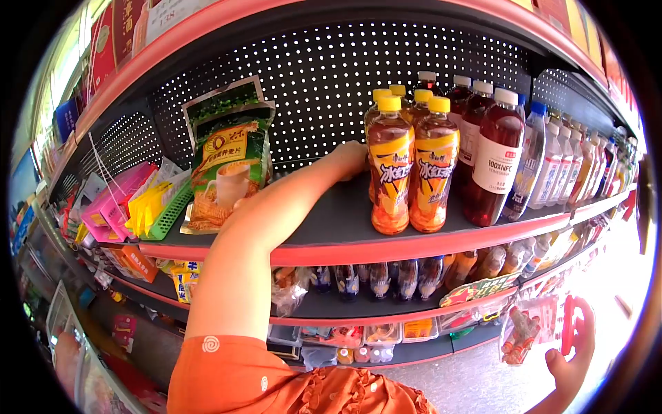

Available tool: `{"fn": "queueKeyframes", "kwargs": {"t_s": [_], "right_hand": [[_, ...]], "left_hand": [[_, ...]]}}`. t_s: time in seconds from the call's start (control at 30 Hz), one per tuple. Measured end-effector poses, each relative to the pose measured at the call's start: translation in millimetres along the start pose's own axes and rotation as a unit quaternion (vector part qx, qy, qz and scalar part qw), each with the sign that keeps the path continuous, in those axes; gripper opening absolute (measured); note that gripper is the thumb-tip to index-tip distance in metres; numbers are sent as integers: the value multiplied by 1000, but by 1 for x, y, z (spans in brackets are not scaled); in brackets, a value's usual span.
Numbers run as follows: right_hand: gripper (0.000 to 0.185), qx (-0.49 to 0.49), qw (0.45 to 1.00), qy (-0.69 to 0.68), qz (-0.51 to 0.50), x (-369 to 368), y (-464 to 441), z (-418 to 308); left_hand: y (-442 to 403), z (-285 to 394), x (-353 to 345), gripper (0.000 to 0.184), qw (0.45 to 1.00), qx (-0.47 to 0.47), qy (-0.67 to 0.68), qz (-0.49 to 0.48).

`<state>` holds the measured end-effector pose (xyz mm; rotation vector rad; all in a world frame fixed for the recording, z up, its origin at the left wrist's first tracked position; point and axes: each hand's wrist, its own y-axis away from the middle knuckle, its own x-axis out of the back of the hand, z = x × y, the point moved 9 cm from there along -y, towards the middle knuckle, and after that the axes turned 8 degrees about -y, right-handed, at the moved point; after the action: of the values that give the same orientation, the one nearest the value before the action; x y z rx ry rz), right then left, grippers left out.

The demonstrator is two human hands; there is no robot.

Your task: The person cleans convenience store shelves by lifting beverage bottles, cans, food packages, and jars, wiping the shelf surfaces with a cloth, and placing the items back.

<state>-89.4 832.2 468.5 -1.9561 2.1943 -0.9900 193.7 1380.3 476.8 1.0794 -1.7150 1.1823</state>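
My left hand (351, 160) reaches over the upper shelf, just left of the iced tea bottles (390, 176). These have yellow caps and orange labels and stand upright in a cluster. The fingers are mostly hidden behind the bottles, so whether they grip one does not show. At the lower right, below shelf height, my right hand (574, 345) is at the red edge of a clear plastic container (522, 334) with reddish contents. Its fingers lie along that edge and the thumb shows underneath.
Green snack bags (231, 162) stand left of my forearm. Dark red juice bottles (494, 162) and several other drinks line the right. More bottles (408, 278) fill the shelf below. At far left, a hand (67, 355) shows beside a glassy panel.
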Motion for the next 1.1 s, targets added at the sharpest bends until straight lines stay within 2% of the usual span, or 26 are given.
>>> {"fn": "queueKeyframes", "kwargs": {"t_s": [0.07, 0.1, 0.13, 0.2, 0.3, 0.4, 0.5, 0.53, 0.6, 0.67, 0.8, 0.83, 0.9, 0.93, 1.0, 1.03, 1.07, 1.1], "right_hand": [[107, -12, 1000, -12, -3, 2, 1, 13], [108, -24, 1000, -12, -7, 4, 2, 20], [108, -34, 999, -13, -9, 6, 2, 25], [108, -38, 999, -17, -27, 6, 0, 35], [107, -29, 998, -31, -46, -2, -5, 36], [103, -9, 996, -35, -84, -12, -12, 39], [100, -1, 990, -63, -124, -33, -22, 32], [99, 27, 990, -61, -127, -35, -25, 37], [88, 55, 989, -75, -115, -43, -30, 27], [87, 81, 983, -67, -148, -51, -33, 20], [86, 121, 972, -78, -184, -62, -37, 5], [94, 203, 956, -46, -205, -65, -39, 6], [93, 215, 952, -64, -209, -70, -39, -5], [93, 218, 950, -70, -214, -73, -37, -14], [93, 237, 944, -86, -214, -83, -34, -38], [93, 251, 939, -96, -213, -89, -31, -53], [94, 269, 934, -108, -211, -94, -31, -66], [96, 289, 927, -96, -221, -100, -29, -78]], "left_hand": [[-11, -18, -27, 41, 999, -41, 6, -28], [-7, -27, -35, 46, 998, -20, -16, -58], [-6, -32, -39, 50, 997, -10, 18, -75], [45, 7, 24, 48, 993, 25, 53, -99], [93, 26, 50, 41, 979, 30, 131, -155], [139, 48, 76, 50, 981, -47, 137, -131], [181, 50, 86, 48, 967, 9, 145, -210], [195, 48, 90, 49, 963, 26, 148, -224], [218, 46, 104, 49, 969, 37, 110, -220], [235, 37, 109, 48, 970, 90, 80, -209], [244, 34, 108, 42, 987, 100, 42, -115], [244, 32, 113, 42, 991, 99, 27, -80], [251, 15, 121, 41, 970, 133, 204, 2], [259, 6, 123, 41, 944, 148, 293, 41], [286, -9, 153, 46, 842, 187, 483, 150], [310, -19, 172, 49, 840, 256, 439, 189], [328, -25, 189, 49, 798, 213, 480, 297], [352, -31, 199, 48, 762, 219, 512, 330]]}}
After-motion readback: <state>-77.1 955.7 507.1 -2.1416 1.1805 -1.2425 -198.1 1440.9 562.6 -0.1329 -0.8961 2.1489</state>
